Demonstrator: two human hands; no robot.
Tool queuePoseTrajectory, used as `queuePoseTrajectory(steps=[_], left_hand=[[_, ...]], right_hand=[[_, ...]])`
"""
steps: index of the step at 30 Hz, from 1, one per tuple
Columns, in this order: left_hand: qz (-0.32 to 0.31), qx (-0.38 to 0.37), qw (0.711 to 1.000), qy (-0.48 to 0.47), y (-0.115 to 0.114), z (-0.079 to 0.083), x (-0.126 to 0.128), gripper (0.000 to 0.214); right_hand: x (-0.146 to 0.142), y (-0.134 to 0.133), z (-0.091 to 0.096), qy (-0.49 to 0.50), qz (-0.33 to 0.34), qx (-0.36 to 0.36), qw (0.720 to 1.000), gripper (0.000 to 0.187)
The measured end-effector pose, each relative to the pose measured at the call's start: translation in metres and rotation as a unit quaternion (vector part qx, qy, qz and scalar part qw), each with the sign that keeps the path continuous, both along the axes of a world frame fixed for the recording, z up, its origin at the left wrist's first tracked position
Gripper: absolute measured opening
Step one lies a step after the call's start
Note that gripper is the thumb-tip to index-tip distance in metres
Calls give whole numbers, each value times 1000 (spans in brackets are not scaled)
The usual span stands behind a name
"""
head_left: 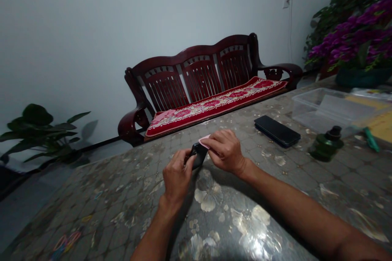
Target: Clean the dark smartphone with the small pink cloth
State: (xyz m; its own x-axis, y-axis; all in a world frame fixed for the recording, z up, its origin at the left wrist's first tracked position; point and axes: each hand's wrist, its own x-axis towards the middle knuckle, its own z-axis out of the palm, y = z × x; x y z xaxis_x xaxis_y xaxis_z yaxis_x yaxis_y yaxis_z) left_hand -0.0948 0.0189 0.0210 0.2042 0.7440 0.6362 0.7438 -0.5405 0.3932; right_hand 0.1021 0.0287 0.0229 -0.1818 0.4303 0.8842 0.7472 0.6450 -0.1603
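My left hand [178, 173] is closed around the near left side of a small, dark, glossy handheld device [199, 154], held tilted just above the table. Its exact kind is not clear. My right hand [225, 150] pinches a thin pink cloth [204, 141] and presses it against the device's upper end. Whether the pink piece is fabric or paper is hard to tell. To the right of my hands lies a black smartphone [277, 130], flat on the table. Farther right stands a green bottle [326, 144] with a black cap.
The patterned table [128, 195] carries a clear plastic box [309, 110], a green item [371, 140] and several coloured rubber bands [66, 243]. Behind it is a dark wooden bench [202, 71] with a red floral cushion [214, 104]. Purple flowers [358, 36] stand at right, a leafy plant [43, 130] at left.
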Motion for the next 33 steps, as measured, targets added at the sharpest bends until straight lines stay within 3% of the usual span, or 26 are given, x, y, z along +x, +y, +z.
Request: queuePoseTrajectory(steps=[6, 12, 16, 19, 26, 33], left_hand=[[1, -41, 999, -28, 2, -1, -6, 11], [-15, -111, 992, -61, 8, -4, -11, 13], [-41, -65, 996, -44, 9, -4, -14, 39], [-77, -10, 997, 6, 10, -4, -15, 54], [-106, 40, 992, 48, 11, -5, -21, 43], [-70, 65, 995, 24, 11, -7, -22, 33]], right_hand=[[9, 10, -4, 42, -27, -40, 998, 24], [6, 10, 2, 53, 10, -106, 993, 24], [3, 9, 6, 98, 69, -160, 980, 24], [0, 10, 7, 110, 73, -178, 975, 25], [-5, 15, 7, 106, 69, -175, 976, 24], [-5, 12, 10, 6, 17, -113, 993, 19]])
